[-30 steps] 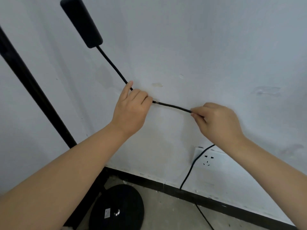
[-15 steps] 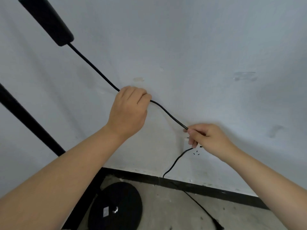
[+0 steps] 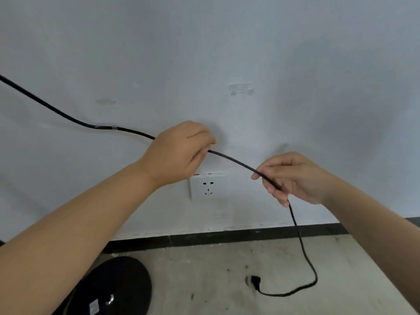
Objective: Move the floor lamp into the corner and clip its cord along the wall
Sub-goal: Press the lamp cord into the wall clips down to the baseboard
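The left hand (image 3: 179,153) is closed around the thin black lamp cord (image 3: 234,160) just above the white wall socket (image 3: 208,187). The right hand (image 3: 295,178) pinches the same cord to the right of the socket, fingers curled over it. Left of the socket, the cord passes through a small clear clip (image 3: 114,127) stuck on the grey-white wall (image 3: 204,53). Below the right hand it drops to the concrete floor (image 3: 216,269), ending in a black plug (image 3: 254,280). The lamp's round black base (image 3: 118,289) sits on the floor, lower left of the socket.
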`<state>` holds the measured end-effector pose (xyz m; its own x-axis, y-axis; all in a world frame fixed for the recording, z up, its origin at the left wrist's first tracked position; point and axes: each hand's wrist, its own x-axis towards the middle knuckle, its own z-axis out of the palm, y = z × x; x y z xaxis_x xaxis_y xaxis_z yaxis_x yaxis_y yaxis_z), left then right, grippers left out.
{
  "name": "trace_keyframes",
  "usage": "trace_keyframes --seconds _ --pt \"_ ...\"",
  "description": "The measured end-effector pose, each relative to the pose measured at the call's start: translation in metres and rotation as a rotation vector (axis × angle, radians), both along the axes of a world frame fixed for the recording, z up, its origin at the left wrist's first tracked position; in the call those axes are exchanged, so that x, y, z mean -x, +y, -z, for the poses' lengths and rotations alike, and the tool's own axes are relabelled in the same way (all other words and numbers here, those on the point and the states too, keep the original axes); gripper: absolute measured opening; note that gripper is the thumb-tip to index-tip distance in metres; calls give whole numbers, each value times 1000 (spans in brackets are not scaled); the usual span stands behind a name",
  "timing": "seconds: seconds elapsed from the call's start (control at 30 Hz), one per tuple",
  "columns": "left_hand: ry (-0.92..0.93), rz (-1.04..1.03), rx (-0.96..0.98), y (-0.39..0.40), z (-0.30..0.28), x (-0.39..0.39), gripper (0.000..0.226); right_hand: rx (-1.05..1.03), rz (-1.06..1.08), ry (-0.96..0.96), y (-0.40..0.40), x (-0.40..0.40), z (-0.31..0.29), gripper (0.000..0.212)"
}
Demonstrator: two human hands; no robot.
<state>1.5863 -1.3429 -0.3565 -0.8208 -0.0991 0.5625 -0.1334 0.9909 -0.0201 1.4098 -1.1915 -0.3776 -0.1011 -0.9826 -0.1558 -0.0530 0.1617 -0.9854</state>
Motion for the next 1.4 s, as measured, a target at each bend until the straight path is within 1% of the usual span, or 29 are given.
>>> trace_keyframes --seconds 0.03,0.1,0.2,0.27,0.3,0.4,0.47,0.53,0.63,0.73,0.77,0.8,0.9,0.97,1.07,1.13,1.2,1.27,1.4 --pt "-1 6 -1 3 0 3 36 -7 34 59 7 3 -2 23" --pt "-1 16 8 9 -1 8 36 14 130 160 15 8 -8 23" --pt "23 16 26 14 -5 15 34 66 275 226 14 10 -19 27" --pt "69 -35 16 15 -9 19 34 84 377 266 6 10 -28 28" --pt "87 -77 15 15 -11 22 34 99 420 326 3 10 -34 28" --pt "108 -212 -6 19 -17 32 20 183 459 628 -5 7 -55 24" --pt "125 -317 -88 20 -21 41 15 224 444 804 -9 4 -70 19" --pt "123 -422 -136 17 -24 49 18 237 446 953 -15 3 -82 23" --pt "69 -527 -139 13 -31 58 18 243 449 1178 -27 3 -93 27" --pt "39 -577 -116 15 -38 63 16 204 454 1337 -34 2 -103 42" --pt "36 -585 -102 16 -42 65 15 203 458 1362 -36 2 -108 43" --pt "35 -591 -93 17 -45 66 15 217 456 1377 -37 3 -112 39" --pt "47 -594 -75 16 -51 68 20 237 445 1394 -40 2 -125 16" --pt "46 -595 -52 15 -51 70 24 221 437 1404 -42 2 -128 13" --pt "36 -597 1 16 -51 71 25 191 451 1392 -44 3 -128 14" --pt "47 -596 29 16 -50 70 21 197 470 1373 -46 5 -127 20" --pt "73 -584 62 16 -49 70 20 239 497 1365 -47 11 -123 24" --pt "127 -536 85 19 -49 69 24 300 522 1333 -46 20 -117 28" --pt "179 -378 170 25 -52 71 31 382 573 1099 -43 39 -101 27"
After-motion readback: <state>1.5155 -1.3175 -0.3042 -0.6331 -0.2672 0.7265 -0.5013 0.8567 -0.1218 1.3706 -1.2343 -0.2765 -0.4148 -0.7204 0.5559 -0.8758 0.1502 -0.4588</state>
